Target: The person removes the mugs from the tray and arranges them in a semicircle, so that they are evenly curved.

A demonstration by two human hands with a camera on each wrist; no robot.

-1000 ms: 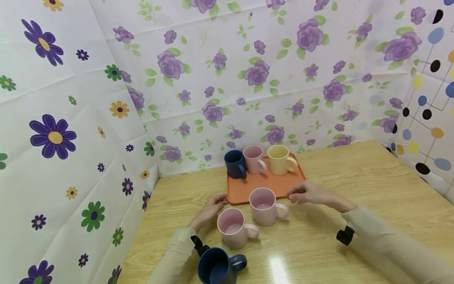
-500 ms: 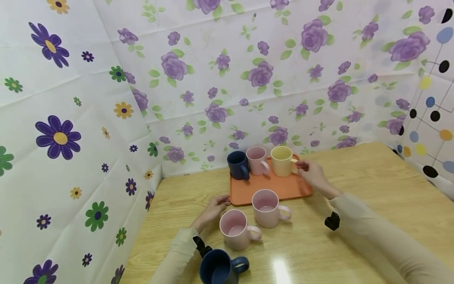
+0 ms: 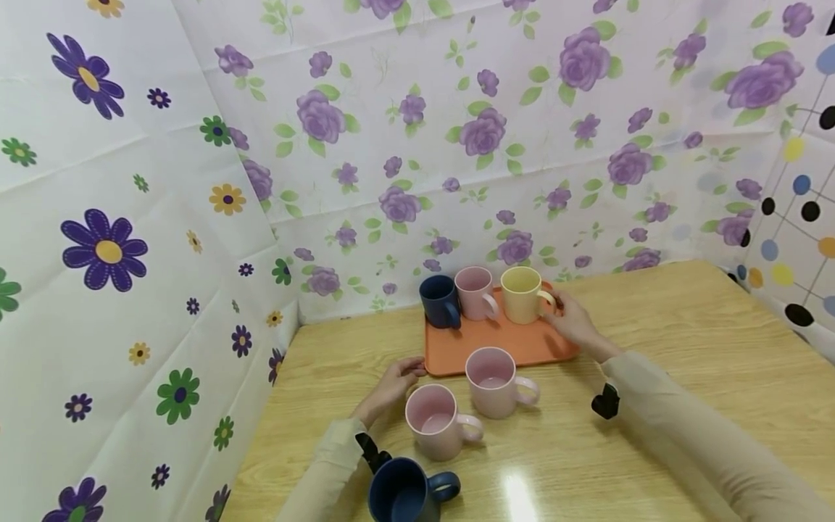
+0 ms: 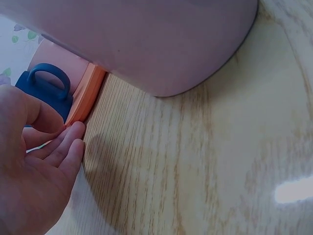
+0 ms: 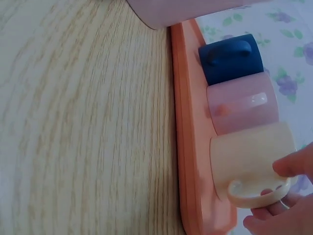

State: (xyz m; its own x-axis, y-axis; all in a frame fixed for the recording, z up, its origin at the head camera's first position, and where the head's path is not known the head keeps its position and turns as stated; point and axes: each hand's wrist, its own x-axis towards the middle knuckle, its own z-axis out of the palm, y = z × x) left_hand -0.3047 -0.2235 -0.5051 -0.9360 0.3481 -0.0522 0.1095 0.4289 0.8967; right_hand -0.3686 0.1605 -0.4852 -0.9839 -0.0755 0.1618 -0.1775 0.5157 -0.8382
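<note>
In the head view my right hand (image 3: 572,319) holds the pale yellow mug (image 3: 520,296) by its handle. The right wrist view shows the thumb (image 5: 293,164) against the mug's side near the rim, with fingers behind the handle (image 5: 259,199). This mug stands at the right on an orange tray (image 3: 499,346), beside a pink mug (image 3: 474,293) and a dark blue mug (image 3: 440,301). Down at the tray's front left corner, my left hand (image 3: 394,384) pinches the edge between thumb and fingertips (image 4: 73,134).
Before the tray, a larger pink mug (image 3: 491,384) stands on the wooden table (image 3: 626,435). Another large pink mug (image 3: 434,424) is close by my left wrist, and a large blue mug (image 3: 403,493) stands nearest the camera. Flowered cloth (image 3: 417,159) hangs behind.
My right hand has moved from the tray's front right up to the yellow mug and taken its handle. My left hand stays at the tray's corner. The mugs keep their places.
</note>
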